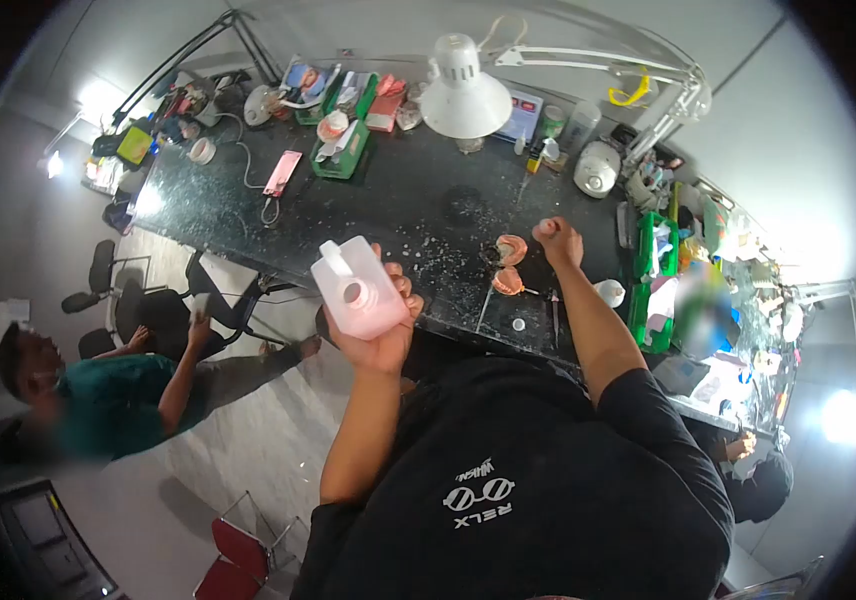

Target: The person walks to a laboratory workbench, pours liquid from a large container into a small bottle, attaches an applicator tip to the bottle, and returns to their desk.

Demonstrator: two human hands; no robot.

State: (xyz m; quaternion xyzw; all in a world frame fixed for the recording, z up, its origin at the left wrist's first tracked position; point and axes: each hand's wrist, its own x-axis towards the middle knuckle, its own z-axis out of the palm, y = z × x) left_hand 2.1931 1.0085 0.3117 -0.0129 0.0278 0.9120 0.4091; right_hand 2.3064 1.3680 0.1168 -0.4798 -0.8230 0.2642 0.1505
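A translucent jug of pink liquid (373, 310) is gripped in my left hand (388, 345), over the near edge of the black workbench (418, 185). Its mouth is uncovered and faces the camera. My right hand (560, 243) is closed on a small pale pinkish object (545, 229) above the bench; what it is I cannot make out. Just left of that hand lie two orange-pink dental models (511, 250), one nearer the bench edge. Close to them are a small white round cap (519, 324) and a thin tool (555, 318).
A white lamp (466, 95) hangs over the back of the bench. Green trays (341, 152) stand at the back left, more (657, 250) at the right. A pink phone (282, 174) lies on the left. One person (118, 400) is at far left, another (763, 485) at right.
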